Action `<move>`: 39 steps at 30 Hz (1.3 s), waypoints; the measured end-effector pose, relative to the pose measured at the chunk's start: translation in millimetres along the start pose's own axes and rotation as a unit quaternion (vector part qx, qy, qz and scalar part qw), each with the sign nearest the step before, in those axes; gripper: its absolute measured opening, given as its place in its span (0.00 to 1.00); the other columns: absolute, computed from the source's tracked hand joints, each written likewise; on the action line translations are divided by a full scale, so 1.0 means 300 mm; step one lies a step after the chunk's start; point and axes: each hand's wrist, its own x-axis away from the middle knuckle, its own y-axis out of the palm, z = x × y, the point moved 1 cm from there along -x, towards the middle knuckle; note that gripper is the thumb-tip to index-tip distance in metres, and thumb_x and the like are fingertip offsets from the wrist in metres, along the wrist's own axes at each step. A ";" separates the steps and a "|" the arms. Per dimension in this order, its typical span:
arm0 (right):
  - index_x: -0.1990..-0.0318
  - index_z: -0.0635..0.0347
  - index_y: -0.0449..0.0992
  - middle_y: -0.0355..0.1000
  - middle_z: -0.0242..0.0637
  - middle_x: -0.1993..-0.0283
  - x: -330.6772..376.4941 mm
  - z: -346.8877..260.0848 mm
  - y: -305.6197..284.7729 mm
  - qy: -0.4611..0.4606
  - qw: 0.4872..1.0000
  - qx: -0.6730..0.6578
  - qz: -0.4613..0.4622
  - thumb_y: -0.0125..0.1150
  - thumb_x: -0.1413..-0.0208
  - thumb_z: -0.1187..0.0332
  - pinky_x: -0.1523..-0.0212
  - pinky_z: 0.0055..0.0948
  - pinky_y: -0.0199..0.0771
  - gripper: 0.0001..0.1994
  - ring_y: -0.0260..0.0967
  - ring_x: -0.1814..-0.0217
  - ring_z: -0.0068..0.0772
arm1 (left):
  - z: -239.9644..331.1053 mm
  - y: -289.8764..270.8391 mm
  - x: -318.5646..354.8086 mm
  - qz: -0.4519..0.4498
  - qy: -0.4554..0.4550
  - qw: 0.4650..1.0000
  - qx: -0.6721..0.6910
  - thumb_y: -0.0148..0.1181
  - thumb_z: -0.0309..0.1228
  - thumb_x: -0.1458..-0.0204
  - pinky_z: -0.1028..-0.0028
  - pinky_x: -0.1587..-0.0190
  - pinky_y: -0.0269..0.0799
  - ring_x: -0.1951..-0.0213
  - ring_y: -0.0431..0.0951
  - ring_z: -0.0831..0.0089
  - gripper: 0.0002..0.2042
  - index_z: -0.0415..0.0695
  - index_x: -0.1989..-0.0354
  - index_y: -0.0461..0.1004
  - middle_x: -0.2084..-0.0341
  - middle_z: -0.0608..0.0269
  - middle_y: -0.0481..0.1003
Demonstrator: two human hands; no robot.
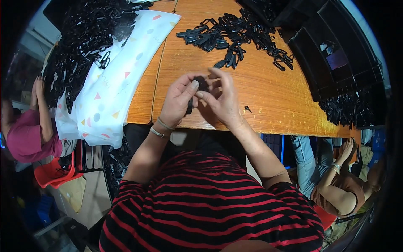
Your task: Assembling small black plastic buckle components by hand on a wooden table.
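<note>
A small, black, round-edged piece (pixel 202 83), partly hidden, is clamped in the bare left hand (pixel 178 100) above the brown wood-grain worktop (pixel 268 94); whether the bare right hand's (pixel 225 103) grip is together, I cannot tell.

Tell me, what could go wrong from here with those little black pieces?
The dark piece pinched in the left hand could slip, being small and held by thumb and fingers.
The loose black part lies close beside the right wrist, so a sweep of the right hand might knock it away.
The patterned white sheet hangs over the edge of the wooden table; a snag might drag the black clips on it.
</note>
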 end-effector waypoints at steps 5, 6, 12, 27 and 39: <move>0.44 0.64 0.67 0.68 0.42 0.54 0.045 -0.045 0.061 -0.029 0.994 -0.085 -0.059 0.61 0.48 0.76 0.60 0.27 0.71 0.22 0.69 0.57 0.33 | 0.032 -0.033 0.036 -0.054 0.029 0.993 -0.102 0.47 0.32 0.37 0.88 0.78 0.58 0.79 0.64 0.90 0.09 0.41 0.58 0.71 0.71 0.71 0.73; 0.44 0.64 0.67 0.68 0.42 0.54 0.051 -0.063 0.069 -0.027 0.994 -0.085 -0.058 0.61 0.48 0.76 0.60 0.27 0.71 0.22 0.69 0.57 0.33 | 0.044 -0.036 0.047 -0.055 0.027 0.993 -0.102 0.47 0.32 0.37 0.88 0.78 0.58 0.79 0.64 0.90 0.09 0.41 0.58 0.71 0.71 0.71 0.73; 0.47 0.62 0.69 0.70 0.38 0.61 0.082 -0.124 0.181 0.087 0.948 -0.143 -0.271 0.64 0.48 0.70 0.62 0.27 0.69 0.21 0.69 0.62 0.32 | 0.102 -0.201 0.202 0.052 -0.081 0.984 -0.150 0.47 0.32 0.38 0.86 0.78 0.58 0.80 0.65 0.87 0.10 0.41 0.65 0.73 0.76 0.71 0.73; 0.61 0.65 0.78 0.75 0.47 0.64 -0.212 0.272 -0.208 0.048 0.952 0.302 -0.010 0.66 0.51 0.70 0.66 0.35 0.75 0.11 0.76 0.67 0.42 | 0.143 -0.397 0.432 0.016 -0.147 0.808 -0.570 0.62 0.30 0.49 0.74 0.65 0.69 0.71 0.74 0.73 0.09 0.36 0.65 0.74 0.76 0.57 0.73; 0.62 0.63 0.74 0.71 0.48 0.61 -0.211 0.263 -0.265 0.062 0.911 0.404 -0.046 0.59 0.50 0.73 0.66 0.46 0.74 0.08 0.72 0.66 0.54 | -0.104 0.054 -0.409 0.029 0.156 0.736 -0.659 0.62 0.33 0.50 0.63 0.64 0.72 0.65 0.76 0.56 0.10 0.41 0.63 0.76 0.68 0.56 0.74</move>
